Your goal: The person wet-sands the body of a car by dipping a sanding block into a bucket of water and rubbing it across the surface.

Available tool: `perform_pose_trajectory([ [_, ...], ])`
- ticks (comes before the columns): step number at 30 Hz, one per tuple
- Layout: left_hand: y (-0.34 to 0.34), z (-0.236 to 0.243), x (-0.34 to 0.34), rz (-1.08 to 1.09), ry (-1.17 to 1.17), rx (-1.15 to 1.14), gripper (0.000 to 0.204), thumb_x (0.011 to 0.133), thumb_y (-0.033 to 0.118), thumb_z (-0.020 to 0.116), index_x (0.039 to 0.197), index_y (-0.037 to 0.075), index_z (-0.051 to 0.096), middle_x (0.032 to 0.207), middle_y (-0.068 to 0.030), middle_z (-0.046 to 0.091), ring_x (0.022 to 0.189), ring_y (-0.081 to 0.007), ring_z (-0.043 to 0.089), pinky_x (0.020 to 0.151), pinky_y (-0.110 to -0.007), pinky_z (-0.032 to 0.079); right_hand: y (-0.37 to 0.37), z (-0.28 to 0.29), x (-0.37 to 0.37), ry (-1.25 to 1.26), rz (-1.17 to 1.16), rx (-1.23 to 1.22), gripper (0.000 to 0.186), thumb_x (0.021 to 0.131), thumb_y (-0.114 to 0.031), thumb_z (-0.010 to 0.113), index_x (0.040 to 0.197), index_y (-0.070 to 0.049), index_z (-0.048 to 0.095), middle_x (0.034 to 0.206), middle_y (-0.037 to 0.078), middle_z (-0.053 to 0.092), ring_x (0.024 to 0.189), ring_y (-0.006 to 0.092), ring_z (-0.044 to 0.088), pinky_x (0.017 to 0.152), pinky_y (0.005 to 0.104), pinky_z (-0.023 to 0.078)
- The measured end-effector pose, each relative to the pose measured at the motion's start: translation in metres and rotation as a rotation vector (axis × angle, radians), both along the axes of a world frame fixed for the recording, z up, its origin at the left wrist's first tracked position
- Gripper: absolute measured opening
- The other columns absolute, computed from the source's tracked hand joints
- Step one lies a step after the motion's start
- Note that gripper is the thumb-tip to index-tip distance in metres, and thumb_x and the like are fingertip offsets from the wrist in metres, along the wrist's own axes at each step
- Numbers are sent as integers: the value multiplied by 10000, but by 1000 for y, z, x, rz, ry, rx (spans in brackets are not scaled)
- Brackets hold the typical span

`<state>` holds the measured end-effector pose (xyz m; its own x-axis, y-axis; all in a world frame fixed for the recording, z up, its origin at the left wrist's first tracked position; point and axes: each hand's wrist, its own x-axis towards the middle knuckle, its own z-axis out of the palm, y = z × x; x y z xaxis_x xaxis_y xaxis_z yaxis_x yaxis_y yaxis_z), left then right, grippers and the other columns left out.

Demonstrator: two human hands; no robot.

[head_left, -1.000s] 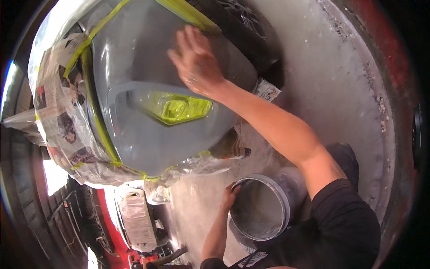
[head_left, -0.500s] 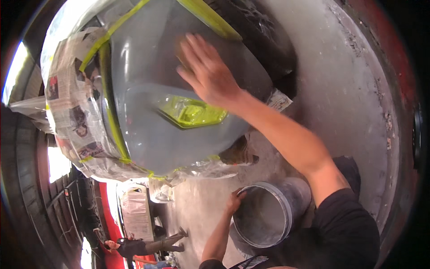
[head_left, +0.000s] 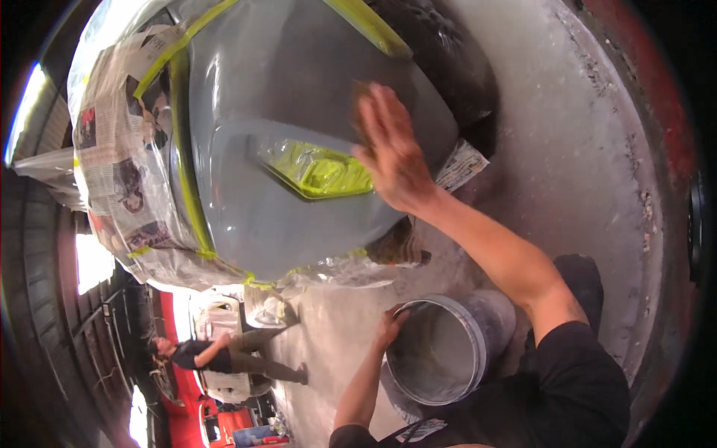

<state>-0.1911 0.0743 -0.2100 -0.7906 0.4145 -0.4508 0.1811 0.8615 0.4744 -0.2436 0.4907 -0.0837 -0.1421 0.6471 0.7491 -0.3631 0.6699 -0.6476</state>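
Observation:
My right hand (head_left: 394,157) lies nearly flat against a grey primed car body panel (head_left: 291,75), fingers together and blurred by motion. A thin brownish pad (head_left: 361,101) shows along its finger edge, mostly hidden under the hand; its exact kind is unclear. Beside the hand, a lamp (head_left: 317,170) set in the panel is covered with yellow-green tape. My left hand (head_left: 391,326) grips the rim of a grey bucket (head_left: 484,351), which is tilted toward me. Cloudy grey liquid (head_left: 437,351) appears inside it.
Newspaper (head_left: 123,142) and clear plastic cover the car beyond yellow-green tape strips (head_left: 187,164). A dark wheel (head_left: 448,60) adjoins the panel. Another person (head_left: 216,355) stands farther off near a red vehicle (head_left: 216,425). The concrete floor (head_left: 567,164) stretches to the right.
My right hand has slid across the panel, to the right and a little down, with the pad. My left hand stays on the bucket. The other person has changed position.

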Motion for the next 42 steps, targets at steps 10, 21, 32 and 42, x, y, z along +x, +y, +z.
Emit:
perform_pose_trajectory([
  [10, -32, -18, -2, 65, -54, 17, 444, 1015, 345, 648, 1320, 24, 680, 1177, -184, 759, 1135, -285, 702, 1000, -397, 509, -14, 20, 9, 44, 7, 135, 710, 965, -362, 691, 1474, 82, 472, 1563, 306, 435, 1456, 467, 426, 1214, 553, 337],
  [21, -34, -19, -5, 12, -24, 11, 438, 1009, 326, 657, 1322, 19, 675, 1188, -187, 751, 1120, -269, 693, 997, -390, 509, 9, 56, 0, 111, 55, 140, 642, 1008, -248, 642, 1513, 91, 436, 1593, 307, 396, 1496, 489, 349, 1221, 563, 325],
  [32, -28, -14, -3, 13, -6, -2, 441, 999, 332, 671, 1290, 2, 692, 1153, -171, 765, 1100, -249, 703, 979, -383, 521, 42, 77, -26, 3, -139, 79, 549, 1039, -267, 590, 1413, 124, 501, 1449, 370, 477, 1388, 518, 450, 1171, 546, 370],
  [42, -19, -16, -6, 63, 29, -49, 449, 998, 318, 688, 1289, -24, 687, 1107, -172, 772, 1024, -241, 719, 937, -366, 543, -2, -18, -12, -76, -118, -136, 641, 990, -299, 680, 1435, 118, 480, 1537, 324, 416, 1445, 483, 403, 1180, 559, 356],
])
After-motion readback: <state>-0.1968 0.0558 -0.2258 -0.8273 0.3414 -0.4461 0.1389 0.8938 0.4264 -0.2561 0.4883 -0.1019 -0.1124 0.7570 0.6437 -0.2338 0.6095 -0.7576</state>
